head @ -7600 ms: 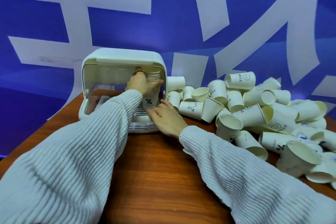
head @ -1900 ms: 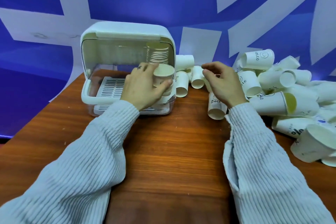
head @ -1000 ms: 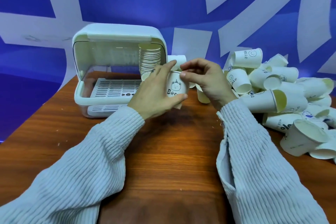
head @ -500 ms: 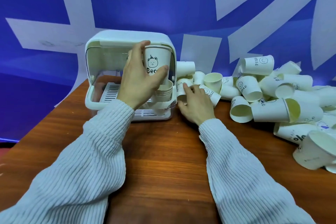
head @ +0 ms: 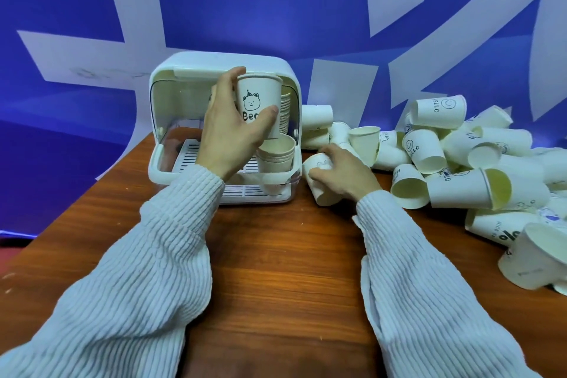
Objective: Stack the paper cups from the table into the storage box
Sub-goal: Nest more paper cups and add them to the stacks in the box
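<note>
Bear-print cup (head: 259, 104) upright in left hand (head: 228, 135), fingers wrapped round it, directly above short stack (head: 276, 153) inside storage box (head: 224, 70); axes look aligned, so straight down. Right hand (head: 340, 175) grips tipped cup (head: 320, 184) just right of box.

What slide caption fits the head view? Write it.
Left hand lowers bear cup toward stack in storage box.

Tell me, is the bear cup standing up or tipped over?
Standing up. The left hand holds the bear cup upright, rim on top, bear face level.
</note>
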`<state>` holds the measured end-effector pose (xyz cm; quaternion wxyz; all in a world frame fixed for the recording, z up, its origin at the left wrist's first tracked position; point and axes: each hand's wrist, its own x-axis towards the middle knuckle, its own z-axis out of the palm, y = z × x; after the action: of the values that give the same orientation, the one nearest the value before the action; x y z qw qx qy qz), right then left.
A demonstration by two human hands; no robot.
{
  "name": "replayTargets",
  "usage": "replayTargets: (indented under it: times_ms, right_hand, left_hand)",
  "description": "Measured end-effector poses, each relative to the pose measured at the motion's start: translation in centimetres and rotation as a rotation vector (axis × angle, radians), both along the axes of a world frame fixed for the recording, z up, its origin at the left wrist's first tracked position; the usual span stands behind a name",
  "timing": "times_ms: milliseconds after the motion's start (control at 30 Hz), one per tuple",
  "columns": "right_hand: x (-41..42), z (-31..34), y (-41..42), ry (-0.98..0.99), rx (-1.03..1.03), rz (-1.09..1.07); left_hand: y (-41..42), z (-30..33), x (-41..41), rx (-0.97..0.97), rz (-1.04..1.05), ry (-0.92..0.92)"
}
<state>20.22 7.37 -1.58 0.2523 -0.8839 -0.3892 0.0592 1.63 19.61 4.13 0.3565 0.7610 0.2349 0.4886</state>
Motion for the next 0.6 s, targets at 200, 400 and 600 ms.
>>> replayTargets:
  times_ms: [200,400,600]
  right_hand:
    - [-0.4,6.0,-2.6,-0.008,0.593,-0.03]
    - [-4.8,6.4,-0.5,-0.345,0.486,0.336]
    - [-5.5,4.0,2.7,-0.561,0.08,0.318]
  left_hand:
    - [0.1,0.6,-0.2,-0.055,0.067,-0.24]
    - [0.0,0.8,-0.3,-0.036,0.127,-0.386]
    - [-0.1,0.8,-0.3,-0.019,0.11,-0.372]
